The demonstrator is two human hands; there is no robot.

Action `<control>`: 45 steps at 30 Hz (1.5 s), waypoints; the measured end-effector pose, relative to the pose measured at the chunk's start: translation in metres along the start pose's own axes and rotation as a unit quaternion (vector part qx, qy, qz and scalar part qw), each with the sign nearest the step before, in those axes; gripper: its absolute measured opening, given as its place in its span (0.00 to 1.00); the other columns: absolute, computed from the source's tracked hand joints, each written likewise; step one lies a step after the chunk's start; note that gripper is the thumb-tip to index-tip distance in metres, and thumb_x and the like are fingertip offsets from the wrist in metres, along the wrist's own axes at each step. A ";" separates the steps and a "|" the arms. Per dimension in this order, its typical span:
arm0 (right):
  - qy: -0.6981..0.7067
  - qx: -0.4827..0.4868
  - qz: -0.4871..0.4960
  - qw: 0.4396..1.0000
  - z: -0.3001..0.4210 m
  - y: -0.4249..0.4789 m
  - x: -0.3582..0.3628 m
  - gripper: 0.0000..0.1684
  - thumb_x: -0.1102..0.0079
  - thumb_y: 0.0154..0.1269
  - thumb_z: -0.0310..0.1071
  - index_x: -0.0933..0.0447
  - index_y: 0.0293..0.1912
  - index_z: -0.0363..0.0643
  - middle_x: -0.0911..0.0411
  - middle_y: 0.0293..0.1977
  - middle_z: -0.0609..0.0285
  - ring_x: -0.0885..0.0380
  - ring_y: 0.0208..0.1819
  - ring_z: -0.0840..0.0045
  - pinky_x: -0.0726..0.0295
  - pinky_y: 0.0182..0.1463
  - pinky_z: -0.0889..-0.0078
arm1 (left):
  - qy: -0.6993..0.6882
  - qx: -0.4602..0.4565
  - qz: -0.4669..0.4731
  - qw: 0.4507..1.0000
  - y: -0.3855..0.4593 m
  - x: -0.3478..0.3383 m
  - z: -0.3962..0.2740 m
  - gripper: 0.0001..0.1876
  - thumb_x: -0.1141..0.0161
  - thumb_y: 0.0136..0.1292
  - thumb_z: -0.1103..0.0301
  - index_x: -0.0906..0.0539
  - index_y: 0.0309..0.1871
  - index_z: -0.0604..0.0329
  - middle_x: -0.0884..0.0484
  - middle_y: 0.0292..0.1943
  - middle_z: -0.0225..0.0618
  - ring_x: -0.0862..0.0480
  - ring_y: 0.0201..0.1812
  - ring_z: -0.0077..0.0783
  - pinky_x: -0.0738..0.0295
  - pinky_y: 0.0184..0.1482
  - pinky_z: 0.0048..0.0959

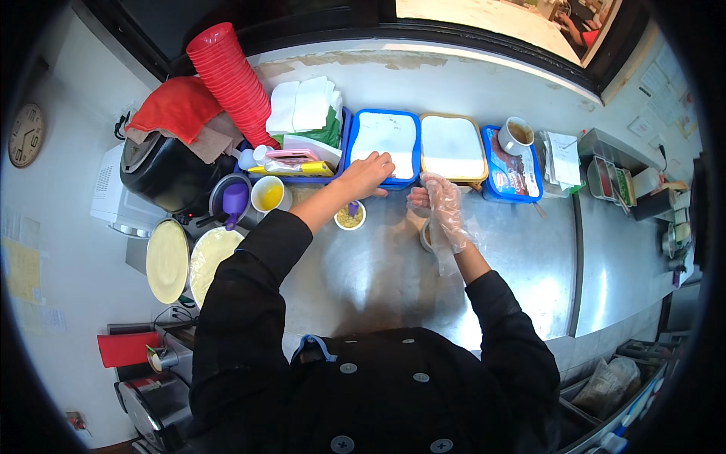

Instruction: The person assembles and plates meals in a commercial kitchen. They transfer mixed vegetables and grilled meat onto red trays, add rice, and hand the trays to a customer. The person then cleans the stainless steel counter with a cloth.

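My bare left hand (370,173) rests with bent fingers over the near left corner of a blue-rimmed plastic tub (388,139) with a white-covered top. Whether it grips the rim is hidden. A clear disposable glove covers my right hand (442,207), its fingers curled just in front of a tan-rimmed tub (451,142). Anything inside those fingers is out of sight. Partly under the right hand stands a small bowl (425,235), mostly covered. Between the hands, nearer the left, a small white bowl (350,221) holds a yellowish chopped food and a purple scoop (353,208).
Right of the tubs, a white mug (516,136) stands on a blue ice cream tub (510,170). Leftward are a mug of yellow liquid (271,196), a purple measuring cup (235,198), stacked red cups (229,85) and a black cooker (170,170). Everything sits along a steel counter (363,284).
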State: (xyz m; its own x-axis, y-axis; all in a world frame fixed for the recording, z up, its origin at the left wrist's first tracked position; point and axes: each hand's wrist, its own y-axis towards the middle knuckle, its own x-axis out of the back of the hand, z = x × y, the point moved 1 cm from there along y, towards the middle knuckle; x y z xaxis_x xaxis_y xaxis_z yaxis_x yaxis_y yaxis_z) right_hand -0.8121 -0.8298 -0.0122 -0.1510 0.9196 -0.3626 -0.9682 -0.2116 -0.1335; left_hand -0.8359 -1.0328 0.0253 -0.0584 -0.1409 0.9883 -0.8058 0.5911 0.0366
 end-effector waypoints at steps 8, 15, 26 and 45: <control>-0.057 0.013 0.009 0.998 0.018 -0.017 0.020 0.21 0.44 0.64 0.41 0.29 0.50 0.34 0.24 0.34 0.57 0.22 0.33 0.78 0.21 0.35 0.80 | 0.068 0.019 -0.024 0.997 0.006 -0.018 0.000 0.15 0.49 0.53 0.78 0.30 0.46 0.52 0.31 0.51 0.36 0.27 0.48 0.43 0.19 0.31 0.33; -0.118 0.049 -0.002 0.992 0.026 -0.022 0.014 0.21 0.43 0.63 0.40 0.28 0.49 0.33 0.23 0.36 0.59 0.22 0.33 0.79 0.22 0.36 0.78 | -0.002 -0.004 0.004 1.000 0.009 -0.018 0.009 0.23 0.36 0.44 0.78 0.29 0.45 0.52 0.32 0.50 0.35 0.28 0.48 0.44 0.21 0.40 0.36; -0.251 0.027 -0.174 0.952 0.023 -0.113 0.099 0.11 0.44 0.63 0.36 0.24 0.39 0.38 0.23 0.27 0.62 0.25 0.26 0.83 0.26 0.26 0.81 | -0.049 0.028 -0.091 0.994 0.010 0.015 0.009 0.19 0.31 0.46 0.67 0.26 0.42 0.52 0.30 0.47 0.36 0.27 0.47 0.42 0.27 0.43 0.37; -0.021 -0.033 -0.153 0.987 -0.062 -0.147 0.035 0.10 0.47 0.67 0.39 0.32 0.38 0.42 0.25 0.27 0.63 0.25 0.24 0.82 0.26 0.24 0.82 | 0.096 -0.090 -0.048 0.990 0.031 -0.020 0.001 0.16 0.41 0.47 0.71 0.24 0.42 0.57 0.22 0.28 0.35 0.21 0.36 0.36 0.30 0.37 0.35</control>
State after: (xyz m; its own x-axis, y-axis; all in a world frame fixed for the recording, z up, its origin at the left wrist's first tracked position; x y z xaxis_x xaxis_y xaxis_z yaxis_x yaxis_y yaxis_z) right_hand -0.6623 -0.7868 -0.0628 0.1368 0.9564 -0.2579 -0.9549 0.0581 -0.2912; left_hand -0.8598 -1.0124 0.0066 0.1408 -0.0599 0.9882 -0.6833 0.7164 0.1408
